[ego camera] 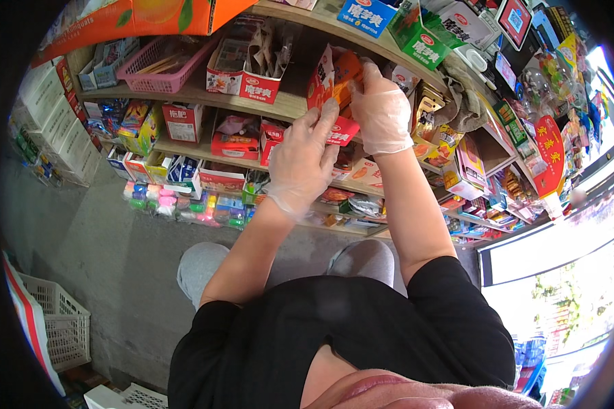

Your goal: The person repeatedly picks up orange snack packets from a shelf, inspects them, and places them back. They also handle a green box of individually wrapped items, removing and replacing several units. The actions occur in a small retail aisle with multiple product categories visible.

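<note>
Both my hands wear thin clear plastic gloves and meet at an open red cardboard snack box [320, 79] at the upper shelf. My left hand [304, 158] grips the box's low front panel, with its fingers over the front edge and the thumb lower down. At the box's right side, my right hand [381, 112] is closed on the orange snack packets [347, 71], which stand tilted inside. The right fingertips are partly hidden behind the packets. Left of this box, on the same shelf, stands another open snack box [260, 89] with packets in it.
A pink plastic basket [156, 71] shares the upper shelf. Blue [367, 18] and green [424, 48] snack boxes stand on the counter above. White cartons [56, 117] are stacked at left. A grey cloth [460, 99] hangs at right. A white crate [64, 327] stands on the floor behind.
</note>
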`<action>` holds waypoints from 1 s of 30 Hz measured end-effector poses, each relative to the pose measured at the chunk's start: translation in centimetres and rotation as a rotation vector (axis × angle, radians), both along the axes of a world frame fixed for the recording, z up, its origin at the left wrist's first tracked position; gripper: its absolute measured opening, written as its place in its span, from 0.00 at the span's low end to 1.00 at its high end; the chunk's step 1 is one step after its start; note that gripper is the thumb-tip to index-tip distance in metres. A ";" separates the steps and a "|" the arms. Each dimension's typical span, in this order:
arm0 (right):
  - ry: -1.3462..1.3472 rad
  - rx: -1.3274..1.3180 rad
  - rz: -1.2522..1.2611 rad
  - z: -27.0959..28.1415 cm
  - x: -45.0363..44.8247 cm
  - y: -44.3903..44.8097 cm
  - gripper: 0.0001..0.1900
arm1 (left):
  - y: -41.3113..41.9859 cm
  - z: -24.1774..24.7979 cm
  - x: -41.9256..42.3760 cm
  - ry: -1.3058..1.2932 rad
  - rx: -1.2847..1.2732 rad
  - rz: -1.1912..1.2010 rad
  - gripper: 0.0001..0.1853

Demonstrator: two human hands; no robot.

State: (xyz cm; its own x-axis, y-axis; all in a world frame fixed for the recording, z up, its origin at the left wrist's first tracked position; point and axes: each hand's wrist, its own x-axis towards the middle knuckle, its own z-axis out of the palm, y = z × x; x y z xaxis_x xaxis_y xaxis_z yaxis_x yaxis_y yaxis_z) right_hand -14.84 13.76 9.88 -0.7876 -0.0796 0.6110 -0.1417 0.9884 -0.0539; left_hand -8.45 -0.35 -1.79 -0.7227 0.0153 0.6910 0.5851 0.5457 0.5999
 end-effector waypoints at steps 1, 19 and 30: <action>0.014 0.012 0.015 0.0 0.4 0.1 0.23 | 0.0 0.0 0.1 0.000 -0.003 0.003 0.41; 0.389 -0.167 0.176 -0.4 10.1 9.6 0.21 | -0.4 1.2 0.4 0.024 0.030 -0.066 0.41; 0.389 0.327 -0.172 5.6 7.1 29.2 0.20 | -0.1 2.7 2.8 0.045 0.086 -0.087 0.44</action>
